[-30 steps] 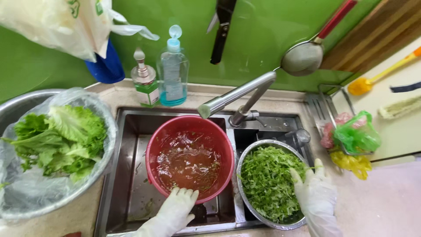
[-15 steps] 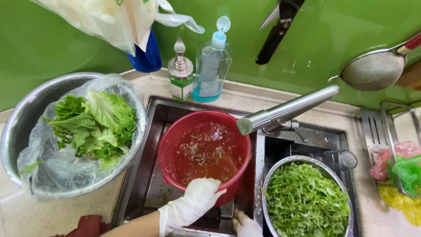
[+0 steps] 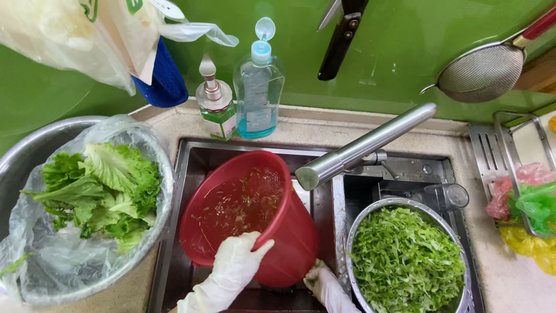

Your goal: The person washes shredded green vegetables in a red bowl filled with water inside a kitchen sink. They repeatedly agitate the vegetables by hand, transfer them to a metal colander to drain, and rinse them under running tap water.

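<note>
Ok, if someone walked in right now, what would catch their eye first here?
Probably the red basin tipped in the sink, murky water inside, with the gloved left hand on its near rim and the right hand under its lower side. Next, the metal bowl of shredded greens to its right, and the bag-lined bowl of lettuce leaves on the left counter.

This was a kitchen, at the sink (image 3: 191, 152). A steel faucet (image 3: 365, 148) reached over the basin, and a soap pump (image 3: 215, 107) and a dish-liquid bottle (image 3: 258, 87) stood on the ledge behind it. On the green wall hung a knife (image 3: 341, 37) and a mesh strainer (image 3: 480, 72). A steel bowl (image 3: 23, 145) held lettuce (image 3: 98, 188), and a colander (image 3: 370, 215) held shredded greens (image 3: 405, 264).
</note>
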